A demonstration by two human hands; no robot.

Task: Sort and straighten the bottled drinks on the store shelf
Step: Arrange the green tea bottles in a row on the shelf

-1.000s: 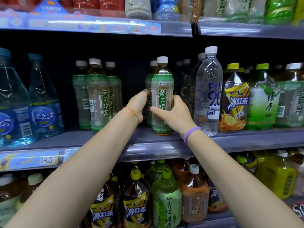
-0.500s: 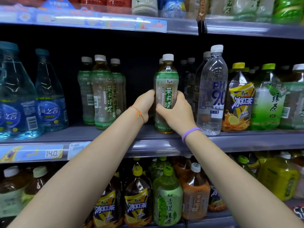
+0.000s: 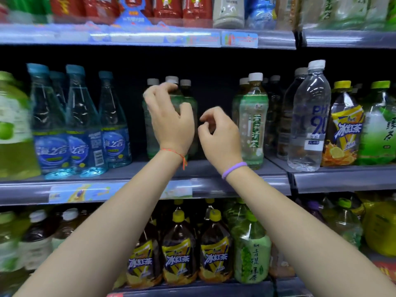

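A white-capped green jasmine tea bottle point(image 3: 252, 125) stands upright at the front of the middle shelf point(image 3: 235, 185), with nothing touching it. My right hand point(image 3: 218, 133) hovers just left of it, fingers loosely curled and holding nothing. Further left stand three matching green tea bottles point(image 3: 149, 133) in a tight group. My left hand point(image 3: 169, 118) is raised in front of this group with its fingers spread and curved near the caps. I cannot see it gripping any bottle. The hand hides most of the middle bottle.
Several blue water bottles point(image 3: 113, 133) stand left of the tea group. A tall clear water bottle point(image 3: 308, 125) and a yellow iced tea bottle point(image 3: 345, 133) stand to the right. Iced tea bottles point(image 3: 180, 254) fill the lower shelf, and an upper shelf edge point(image 3: 150, 36) runs overhead.
Both hands have let go of the jasmine tea bottle and moved left. The left hand now sits in front of the group of three bottles. The view has shifted left.
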